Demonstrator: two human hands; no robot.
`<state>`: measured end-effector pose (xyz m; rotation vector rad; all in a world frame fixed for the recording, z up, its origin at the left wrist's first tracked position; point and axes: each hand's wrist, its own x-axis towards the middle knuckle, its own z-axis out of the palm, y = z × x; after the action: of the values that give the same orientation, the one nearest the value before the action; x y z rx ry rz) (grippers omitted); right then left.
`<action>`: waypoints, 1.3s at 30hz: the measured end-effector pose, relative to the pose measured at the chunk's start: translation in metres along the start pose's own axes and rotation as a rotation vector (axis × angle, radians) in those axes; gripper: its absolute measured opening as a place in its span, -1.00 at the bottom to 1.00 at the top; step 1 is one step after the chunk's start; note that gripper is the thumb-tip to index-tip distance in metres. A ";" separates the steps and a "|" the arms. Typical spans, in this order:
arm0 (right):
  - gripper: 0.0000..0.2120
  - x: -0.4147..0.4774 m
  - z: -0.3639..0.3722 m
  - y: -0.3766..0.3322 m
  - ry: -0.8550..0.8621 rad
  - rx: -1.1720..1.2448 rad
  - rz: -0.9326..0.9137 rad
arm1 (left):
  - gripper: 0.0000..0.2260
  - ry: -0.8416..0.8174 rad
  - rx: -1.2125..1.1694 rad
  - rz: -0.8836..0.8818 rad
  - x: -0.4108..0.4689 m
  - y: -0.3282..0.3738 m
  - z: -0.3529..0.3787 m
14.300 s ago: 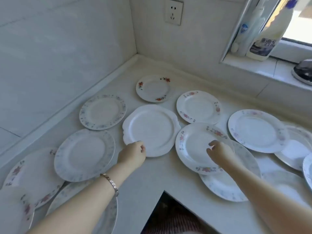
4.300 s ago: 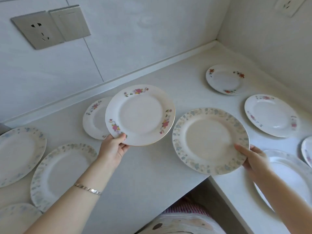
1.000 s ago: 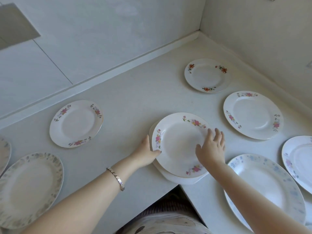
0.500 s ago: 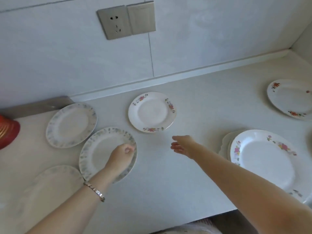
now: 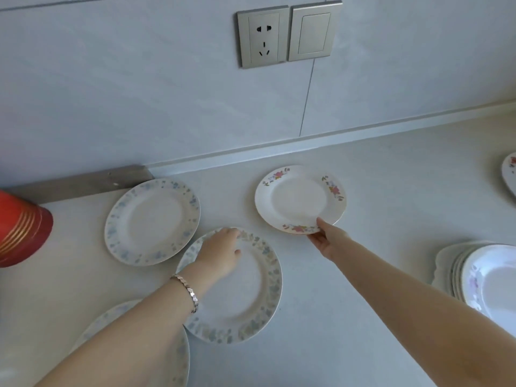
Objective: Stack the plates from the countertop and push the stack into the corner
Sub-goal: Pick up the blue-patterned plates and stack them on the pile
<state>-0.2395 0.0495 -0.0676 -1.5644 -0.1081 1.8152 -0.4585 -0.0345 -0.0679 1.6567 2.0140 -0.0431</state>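
Rose-patterned plate (image 5: 300, 198), on countertop (image 5: 363, 169) near back wall: rigid, glazed, likely slick and breakable; take by the rim. Right hand (image 5: 325, 238) pinches its near rim, thumb on top. Left hand (image 5: 220, 254) rests on blue-flowered plate (image 5: 245, 289); finger grip unclear. Stack (image 5: 458, 270) well apart rightward, no obstacle seen between. Red pot (image 5: 19, 230) far left.

I see the pink-flowered plate (image 5: 300, 198) in the far middle: it is white, with pink blooms and green leaves spaced round its rim. The pale-blue plate (image 5: 152, 222) on the far left is white with a faded blue flower band. The blue-and-tan plate (image 5: 251, 303) nearer me has mixed blue and tan blossoms. The stack (image 5: 458, 275) on the right is white, and its top plate has pinkish-purple sprigs. The tub (image 5: 19, 230) on the left is red with gold stripes. The socket (image 5: 262, 37) and switch (image 5: 314, 32) are brushed silver. The desk (image 5: 363, 275) is pale grey.
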 end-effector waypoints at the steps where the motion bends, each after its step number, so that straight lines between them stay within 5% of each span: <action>1: -0.67 0.000 0.001 -0.002 0.002 -0.014 -0.009 | -0.61 -0.022 0.090 0.036 0.010 -0.002 -0.001; 6: -0.95 -0.006 -0.012 -0.009 0.020 -0.004 -0.005 | -0.48 -0.176 0.300 0.038 0.048 -0.001 -0.009; 17: -0.90 -0.044 -0.124 0.002 -0.024 0.028 -0.023 | -0.52 -0.398 0.238 0.082 0.062 0.006 -0.036; 21: -0.91 -0.062 -0.155 -0.008 -0.033 0.049 -0.043 | -0.71 -0.417 0.287 0.187 0.040 0.028 -0.052; 28: -0.86 -0.087 -0.208 -0.050 -0.059 0.067 -0.147 | -0.67 -0.375 0.288 0.261 0.008 0.075 -0.079; 33: -0.87 -0.107 -0.255 -0.089 -0.096 0.050 -0.214 | -0.73 -0.174 0.049 0.260 -0.015 0.129 -0.100; 39: -0.84 -0.125 -0.317 -0.141 -0.078 0.084 -0.358 | -0.88 0.111 -0.742 0.097 -0.036 0.197 -0.075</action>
<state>0.1069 -0.0386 0.0244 -1.3195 -0.3233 1.5759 -0.3014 0.0080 0.0700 1.2744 1.7070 0.7506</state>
